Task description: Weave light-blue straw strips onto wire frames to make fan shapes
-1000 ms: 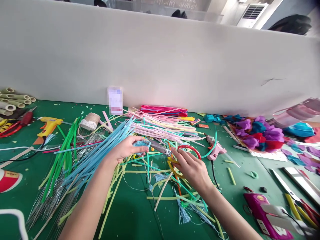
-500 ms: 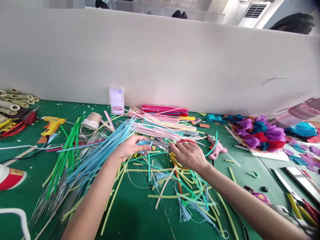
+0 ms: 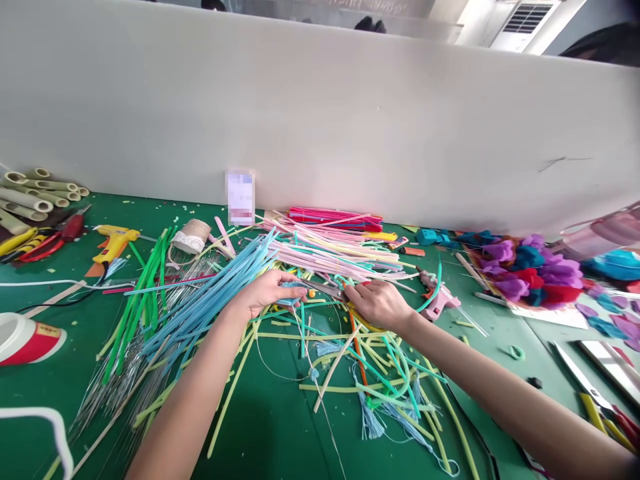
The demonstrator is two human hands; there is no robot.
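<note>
Left hand (image 3: 270,295) pinching a small blue piece (image 3: 290,293) between thumb and fingers, just as a second ago. Right hand (image 3: 377,305) gripping the scissors (image 3: 329,289), blades aimed at 9 o'clock, towards the blue piece; cannot tell whether they touch it.

Changes: a second ago the red and yellow handle loops stood out plainly from my right hand; now my fingers are closed over most of them. That hand has risen a little, and its forearm lies flatter. View has swung left, so the red-and-white cup (image 3: 30,339) shows more fully.

Round my hands: blue stems (image 3: 215,293) at 9 o'clock, pink stems (image 3: 335,257) at 12, pink glue gun (image 3: 441,301) at 3, blue tassels (image 3: 371,423) at 5, all on the green desk (image 3: 270,427).
</note>
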